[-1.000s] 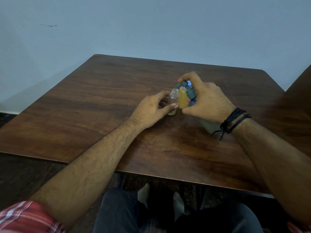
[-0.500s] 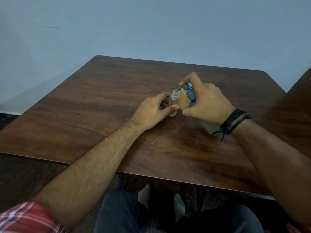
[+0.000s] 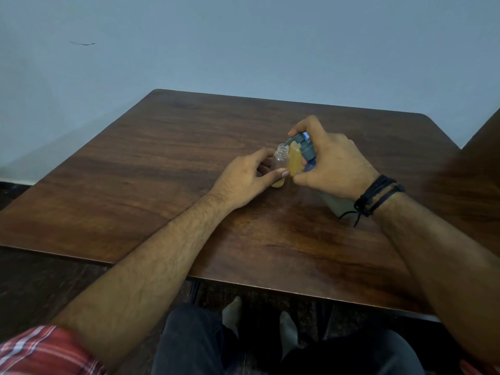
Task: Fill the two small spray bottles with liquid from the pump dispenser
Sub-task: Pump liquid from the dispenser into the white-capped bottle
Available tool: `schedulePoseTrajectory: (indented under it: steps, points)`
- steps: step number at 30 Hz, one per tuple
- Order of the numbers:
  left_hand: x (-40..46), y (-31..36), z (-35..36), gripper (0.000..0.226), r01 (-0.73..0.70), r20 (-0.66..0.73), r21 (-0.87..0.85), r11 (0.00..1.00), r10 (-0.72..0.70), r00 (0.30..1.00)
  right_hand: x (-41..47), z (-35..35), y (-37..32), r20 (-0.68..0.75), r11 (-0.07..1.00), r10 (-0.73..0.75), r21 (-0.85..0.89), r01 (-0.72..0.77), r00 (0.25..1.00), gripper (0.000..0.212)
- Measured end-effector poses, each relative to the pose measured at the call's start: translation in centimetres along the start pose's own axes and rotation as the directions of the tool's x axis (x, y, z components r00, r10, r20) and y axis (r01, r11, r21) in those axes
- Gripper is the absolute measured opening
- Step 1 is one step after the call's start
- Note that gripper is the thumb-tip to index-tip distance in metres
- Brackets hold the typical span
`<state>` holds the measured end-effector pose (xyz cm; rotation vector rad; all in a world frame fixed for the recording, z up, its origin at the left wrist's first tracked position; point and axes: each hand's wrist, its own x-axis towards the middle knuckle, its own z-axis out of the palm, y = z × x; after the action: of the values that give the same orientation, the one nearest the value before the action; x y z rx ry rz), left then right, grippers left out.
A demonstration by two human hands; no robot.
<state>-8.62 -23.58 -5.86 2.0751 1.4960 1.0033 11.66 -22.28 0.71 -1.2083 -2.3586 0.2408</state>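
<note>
Head: little has moved since 0.5 s ago, both hands stay put | left hand (image 3: pixel 244 182) fingers grasping open spray bottle (image 3: pixel 280 163) on surface (image 3: pixel 162 163) | right hand (image 3: pixel 334 166) fingers clenched around pump dispenser (image 3: pixel 304 148), spout just above bottle mouth | 1 yellow-filled bottle (image 3: pixel 294 162) between both hands

Bottles (image 3: pixel 286 165) boxed between both hands — table (image 3: pixel 140 169) left side open.
</note>
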Motion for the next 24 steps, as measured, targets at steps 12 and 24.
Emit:
schedulePoseTrajectory:
  steps: [12, 24]
  points:
    - [-0.07, -0.03, 0.04, 0.054, -0.012, -0.019, -0.009, 1.0, 0.012, 1.0, -0.17, -0.02, -0.16, -0.006, 1.0, -0.019, -0.016, 0.019, 1.0, 0.063]
    - [-0.05, -0.13, 0.08, 0.054, -0.015, -0.019, -0.016, 1.0, 0.014, 1.0, -0.1, -0.09, -0.14, 0.006, 1.0, 0.003, -0.006, -0.003, 1.0, 0.064]
